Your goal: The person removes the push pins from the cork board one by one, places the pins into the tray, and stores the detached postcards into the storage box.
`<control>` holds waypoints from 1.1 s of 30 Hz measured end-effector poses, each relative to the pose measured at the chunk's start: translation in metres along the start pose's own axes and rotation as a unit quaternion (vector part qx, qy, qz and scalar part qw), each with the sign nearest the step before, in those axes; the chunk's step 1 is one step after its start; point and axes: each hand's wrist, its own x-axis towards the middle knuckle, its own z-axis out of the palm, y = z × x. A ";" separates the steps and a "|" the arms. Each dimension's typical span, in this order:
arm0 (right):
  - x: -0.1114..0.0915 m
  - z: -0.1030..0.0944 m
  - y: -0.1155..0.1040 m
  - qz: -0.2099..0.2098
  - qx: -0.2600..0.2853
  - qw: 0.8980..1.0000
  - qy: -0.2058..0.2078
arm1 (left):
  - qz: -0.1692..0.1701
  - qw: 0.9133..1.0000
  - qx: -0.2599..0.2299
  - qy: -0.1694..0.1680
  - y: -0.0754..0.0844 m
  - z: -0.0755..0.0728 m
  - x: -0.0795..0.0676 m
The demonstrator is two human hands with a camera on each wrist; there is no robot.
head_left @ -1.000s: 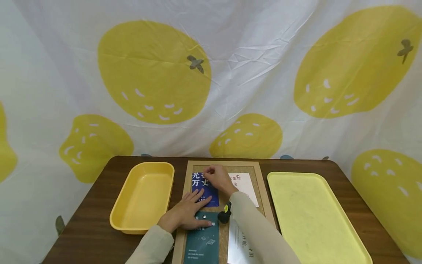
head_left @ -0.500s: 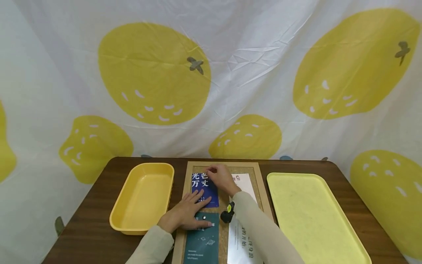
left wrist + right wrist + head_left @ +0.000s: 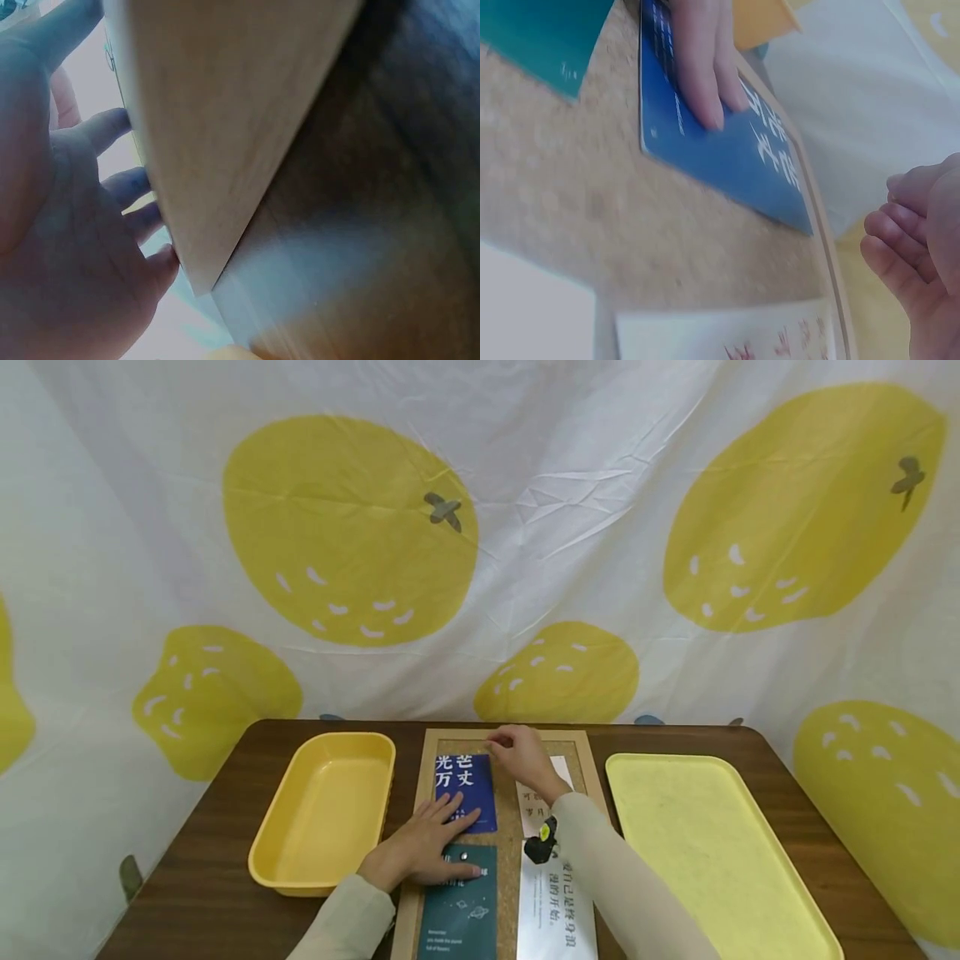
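Fingers spread, our left hand point(image 3: 429, 842) rests on the blue card point(image 3: 477, 790), upper left on the corkboard point(image 3: 507, 878); our right hand point(image 3: 527, 762) curls near its far corner, whether pinching anything we cannot tell. Light, steady pressure should prevent slipping.

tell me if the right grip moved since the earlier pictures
Yes: the right grip has moved right across the board, baring more of the blue card.

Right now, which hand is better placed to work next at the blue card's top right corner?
Probably the right hand: its fingertips are close by that corner. The left hand spreads over part of the blue card and the top of the green card, better suited to steadying.
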 end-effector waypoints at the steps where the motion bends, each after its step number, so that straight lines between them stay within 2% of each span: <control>1: -0.001 -0.003 0.001 0.000 -0.003 1.000 0.002 | 0.001 1.000 0.000 0.001 0.000 0.000 0.000; 5: -0.005 -0.013 0.005 -0.001 -0.017 1.000 0.011 | 0.004 1.000 0.000 0.000 0.000 0.001 0.000; 16: -0.013 -0.041 0.022 -0.037 -0.038 0.998 0.042 | 0.001 1.000 -0.005 -0.002 0.003 -0.001 -0.001; 20: -0.016 -0.048 0.025 -0.032 -0.058 0.997 0.047 | 0.000 1.000 -0.005 -0.003 0.003 -0.001 -0.001; 26: -0.021 -0.056 0.028 -0.017 -0.058 0.997 0.050 | -0.001 1.000 -0.011 -0.003 0.001 0.000 0.000; 33: -0.028 -0.070 0.041 -0.001 -0.072 0.996 0.054 | 0.003 1.000 -0.010 -0.001 0.001 -0.001 -0.001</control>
